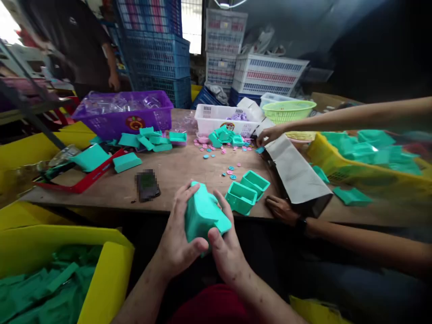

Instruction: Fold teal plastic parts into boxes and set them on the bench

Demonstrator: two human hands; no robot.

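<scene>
The person's left grip [178,234] and right grip [229,247] were both closed around a turquoise box [204,209], the fingers along its sides and the thumbs at its near end. It was held in the air at the near edge of the tabletop [189,166]. If either grip loosened, the smooth-looking box could slip and drop past that edge instead of onto the wood. Squeezing hard with both thumbs might dent or skew the walls, if they were as thin as they looked. A swing to the right could knock the two open tubs [241,198], the nearer of which sat close to the edge. A co-worker's hand [281,210] rested just beyond them by a long carton [293,168], so a bump from that side was possible too. Loose buttons [230,172] lay farther back and could scatter if brushed.

The underside of the box was hidden by the palms, and whether it was one piece or several nested together could not be told. A dark object [147,185] on the left was blurred out. The co-worker's body was cut off, and shadow swallowed the space below the edge.
</scene>
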